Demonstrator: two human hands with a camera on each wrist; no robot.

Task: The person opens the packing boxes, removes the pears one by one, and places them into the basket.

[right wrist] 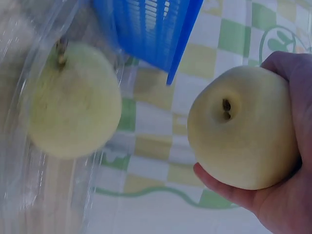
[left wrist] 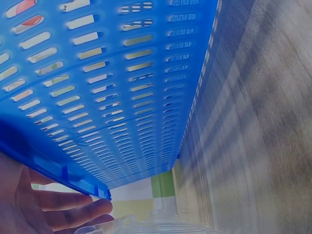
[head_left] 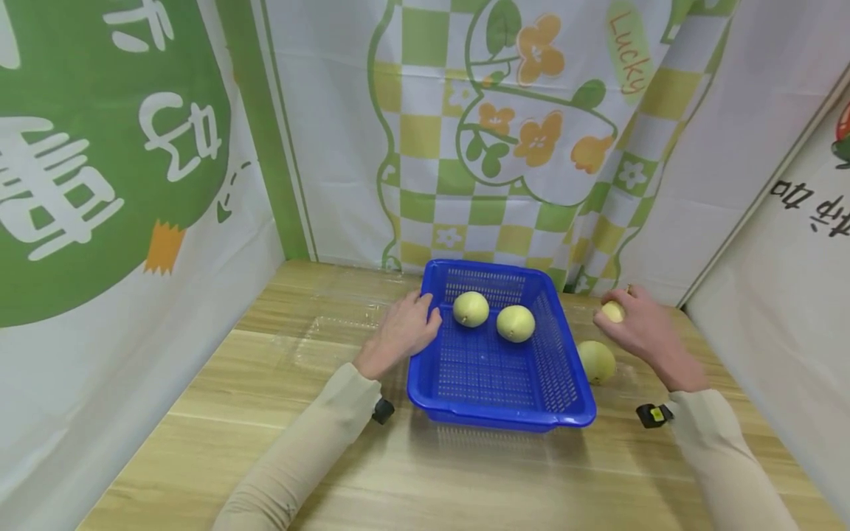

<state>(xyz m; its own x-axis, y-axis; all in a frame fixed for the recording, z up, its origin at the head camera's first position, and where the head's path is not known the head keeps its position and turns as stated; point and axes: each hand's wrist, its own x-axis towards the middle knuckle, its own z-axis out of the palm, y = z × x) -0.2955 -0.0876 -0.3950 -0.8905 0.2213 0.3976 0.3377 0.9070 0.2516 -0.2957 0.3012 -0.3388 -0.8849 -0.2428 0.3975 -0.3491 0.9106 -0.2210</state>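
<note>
A blue plastic basket stands on the table with two pale yellow pears inside, toward its far end. My left hand holds the basket's left rim; in the left wrist view its fingers lie beneath the rim's outer edge. Right of the basket, my right hand grips another pear, raised above the table. The right wrist view shows its dark, dimpled end. Below that hand a further pear, with a short stem, sits in a clear plastic tray.
Another clear plastic tray lies left of the basket, behind my left forearm. A wooden table carries everything. Printed curtains hang along its back and sides, with a green-and-yellow checked panel behind the basket.
</note>
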